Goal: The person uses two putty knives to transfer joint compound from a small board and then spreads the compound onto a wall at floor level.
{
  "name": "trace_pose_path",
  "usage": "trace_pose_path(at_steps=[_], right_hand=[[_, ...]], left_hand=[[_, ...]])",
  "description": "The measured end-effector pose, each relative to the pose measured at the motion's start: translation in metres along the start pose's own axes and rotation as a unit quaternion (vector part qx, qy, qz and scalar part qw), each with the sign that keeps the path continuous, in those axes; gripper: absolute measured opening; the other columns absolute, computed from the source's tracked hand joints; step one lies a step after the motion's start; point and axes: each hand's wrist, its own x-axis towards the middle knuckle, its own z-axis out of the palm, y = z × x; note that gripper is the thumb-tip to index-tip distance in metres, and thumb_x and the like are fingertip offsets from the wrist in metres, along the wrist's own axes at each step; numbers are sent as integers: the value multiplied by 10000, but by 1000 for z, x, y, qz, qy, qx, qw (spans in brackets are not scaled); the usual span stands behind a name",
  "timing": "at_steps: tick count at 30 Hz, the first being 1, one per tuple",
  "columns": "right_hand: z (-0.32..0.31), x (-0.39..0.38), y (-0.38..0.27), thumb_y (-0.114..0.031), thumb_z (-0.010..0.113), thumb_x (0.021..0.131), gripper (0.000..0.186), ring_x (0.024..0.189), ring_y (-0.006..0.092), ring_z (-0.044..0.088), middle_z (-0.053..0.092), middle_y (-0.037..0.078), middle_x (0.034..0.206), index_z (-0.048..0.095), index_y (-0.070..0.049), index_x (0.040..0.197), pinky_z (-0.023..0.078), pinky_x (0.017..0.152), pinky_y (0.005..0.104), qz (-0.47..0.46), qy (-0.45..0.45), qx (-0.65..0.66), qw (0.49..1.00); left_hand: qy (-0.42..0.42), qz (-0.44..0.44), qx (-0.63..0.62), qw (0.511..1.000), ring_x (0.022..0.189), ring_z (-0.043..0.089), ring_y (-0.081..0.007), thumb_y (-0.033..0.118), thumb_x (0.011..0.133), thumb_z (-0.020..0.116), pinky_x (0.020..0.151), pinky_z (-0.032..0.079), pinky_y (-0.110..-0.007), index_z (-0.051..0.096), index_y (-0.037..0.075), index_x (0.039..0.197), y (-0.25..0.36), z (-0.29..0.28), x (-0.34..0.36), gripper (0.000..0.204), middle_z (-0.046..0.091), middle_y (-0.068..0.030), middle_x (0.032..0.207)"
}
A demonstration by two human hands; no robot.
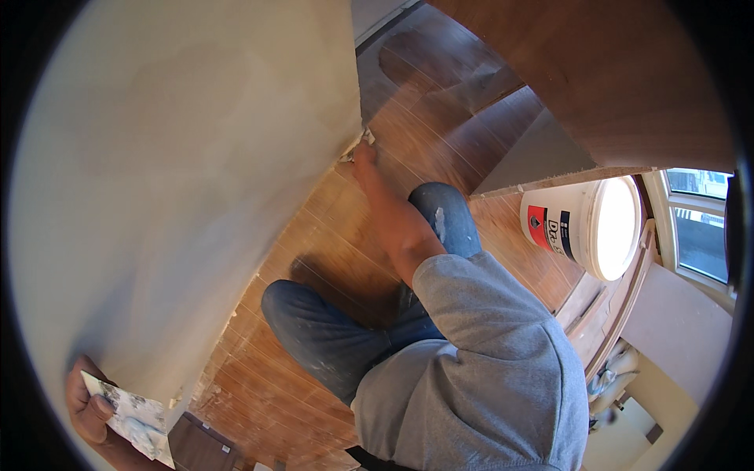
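Board (133, 411) rests in our left hand (88, 405), near the pale wall (188, 157), its long axis slanting from upper left to lower right of the view. We see it thin, flat and whitish, streaked dark grey and smeared with pale paste (146, 434). Our left fingers close on its edge, thumb (102, 406) over its face; our right hand (364, 153) is at the wall's foot, its fingers' grip too small to tell.
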Motion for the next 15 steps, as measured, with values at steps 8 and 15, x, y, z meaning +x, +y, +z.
trace_pose_path(at_steps=[8,15], right_hand=[[25,-54,-26,-430,453,990,483,954,239,586,591,113,1150,515,-30,1254,493,800,401,-5,8,21,1000],[18,-120,-20,-369,478,997,475,1004,250,568,589,135,1169,524,32,1249,444,864,330,-209,-36,41,976]], left_hand=[[33,8,43,998,612,356,-60,451,723,776,538,236,-231,444,65,729,-1,-1,-2,509,411,35,670],[8,7,27,1000,641,350,-62,459,748,776,552,237,-236,439,76,760,-5,-3,-1,510,388,47,699]])
